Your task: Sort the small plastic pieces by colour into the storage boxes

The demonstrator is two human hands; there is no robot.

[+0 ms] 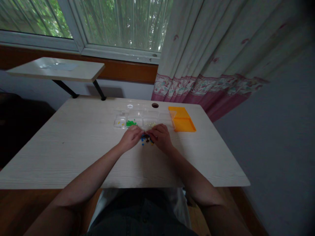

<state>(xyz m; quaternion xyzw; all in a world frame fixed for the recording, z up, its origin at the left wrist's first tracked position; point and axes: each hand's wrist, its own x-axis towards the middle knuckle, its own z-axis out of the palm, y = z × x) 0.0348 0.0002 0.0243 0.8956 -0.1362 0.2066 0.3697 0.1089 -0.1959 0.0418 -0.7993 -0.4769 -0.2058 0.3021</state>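
Note:
My left hand [131,137] and my right hand [160,136] rest on the pale wooden table [73,144], fingertips almost meeting over a small pile of blue, black and orange beads [147,140]. Both hands have their fingers curled into a pinch; what they hold is too small to make out. Just beyond the hands lies a clear compartment box [141,118]. One compartment holds green beads [131,123], others hold a few yellow and pale beads.
An orange tray with its lid [182,119] sits at the right of the clear box. A cable hole [155,105] is near the table's far edge. A small white shelf [56,68] stands at back left under the window; a curtain [221,59] hangs on the right.

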